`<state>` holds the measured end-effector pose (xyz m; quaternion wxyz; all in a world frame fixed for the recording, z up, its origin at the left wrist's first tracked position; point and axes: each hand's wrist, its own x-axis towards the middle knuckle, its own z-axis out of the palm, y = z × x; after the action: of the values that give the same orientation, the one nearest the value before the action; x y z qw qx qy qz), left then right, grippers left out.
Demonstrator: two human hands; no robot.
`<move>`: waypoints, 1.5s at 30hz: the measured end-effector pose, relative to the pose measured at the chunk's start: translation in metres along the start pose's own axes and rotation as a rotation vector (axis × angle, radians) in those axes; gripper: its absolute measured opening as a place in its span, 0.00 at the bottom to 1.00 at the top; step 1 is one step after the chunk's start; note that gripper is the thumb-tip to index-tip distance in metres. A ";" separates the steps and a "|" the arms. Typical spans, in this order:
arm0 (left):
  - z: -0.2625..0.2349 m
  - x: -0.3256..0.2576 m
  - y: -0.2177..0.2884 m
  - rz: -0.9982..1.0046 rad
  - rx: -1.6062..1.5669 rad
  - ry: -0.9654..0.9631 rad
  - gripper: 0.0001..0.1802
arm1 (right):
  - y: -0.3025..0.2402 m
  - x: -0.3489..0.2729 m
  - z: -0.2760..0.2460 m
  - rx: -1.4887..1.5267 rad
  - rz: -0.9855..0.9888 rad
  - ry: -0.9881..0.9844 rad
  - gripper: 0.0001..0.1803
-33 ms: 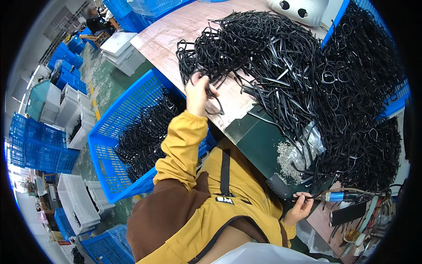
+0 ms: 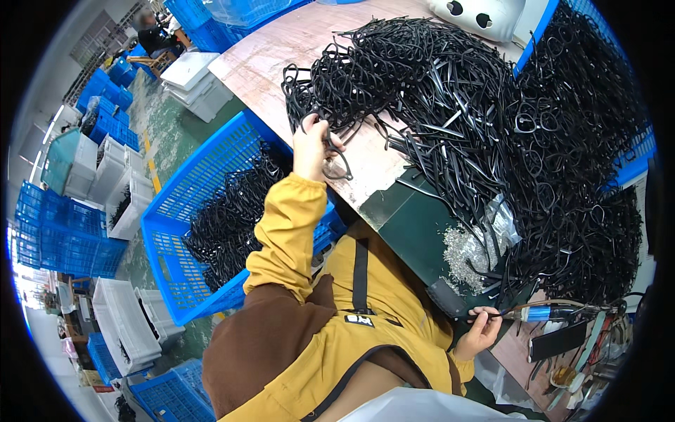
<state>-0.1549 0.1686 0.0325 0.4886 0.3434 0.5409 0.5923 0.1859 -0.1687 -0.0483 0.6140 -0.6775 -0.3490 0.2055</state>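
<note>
My left hand [image 2: 311, 151] is closed round a black eyeglass frame [image 2: 342, 169], whose rim sticks out to the right of the fingers. It hovers at the table's left edge, beside a heap of black eyeglass frames [image 2: 358, 81]. Low on the right, my right hand [image 2: 479, 333] pinches a thin dark piece, too small to make out. Just right of those fingers lies a blue and black pen-shaped tool [image 2: 539, 314] with a cord. Small silvery parts [image 2: 460, 261] are scattered on the dark green mat [image 2: 408, 221], near a clear plastic bag [image 2: 499, 221].
Loose black temple arms [image 2: 450, 130] cover the table's middle and right. A blue crate [image 2: 172, 246] with more black frames stands at my left. Another blue crate [image 2: 636, 151] is at the far right. Black slab [image 2: 557, 342] and tools lie lower right. A person [image 2: 151, 36] sits far off.
My left hand has shifted slightly left and down, and the eyeglass frame in it has turned a little. My right hand stays where it was.
</note>
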 end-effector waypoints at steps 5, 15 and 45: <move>-0.009 0.020 0.000 -0.070 -0.057 -0.112 0.32 | 0.001 0.003 0.001 0.000 -0.002 -0.024 0.07; 0.062 0.005 0.009 -0.263 -0.248 -0.466 0.19 | -0.016 0.008 -0.006 0.100 0.009 0.014 0.07; 0.104 -0.249 -0.103 -1.215 0.210 -1.163 0.17 | 0.001 0.036 0.013 -0.164 -0.152 -0.353 0.03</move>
<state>0.0351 -0.0426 -0.0195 0.8881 0.2864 0.3462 -0.0974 0.2014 -0.1337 -0.0456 0.4998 -0.6507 -0.5166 0.2449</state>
